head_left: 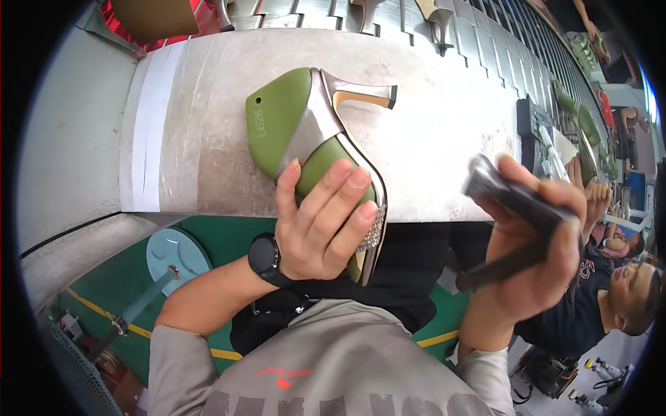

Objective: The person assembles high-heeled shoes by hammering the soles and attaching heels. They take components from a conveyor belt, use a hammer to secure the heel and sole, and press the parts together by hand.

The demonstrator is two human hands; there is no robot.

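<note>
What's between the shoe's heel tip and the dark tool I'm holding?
Only bare, pale tabletop shows between the heel tip and the dark tool, in the head view.

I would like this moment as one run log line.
left hand: holds silver shoe on green last | right hand: grips dark tool, blurred, apart from shoe | heel: points right | toe end: past worktable edge

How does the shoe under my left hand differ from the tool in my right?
The shoe is silver, on a green last; the tool is dark. The shoe lies on its side and looks sharp, while the tool is blurred. Both are held.
</note>
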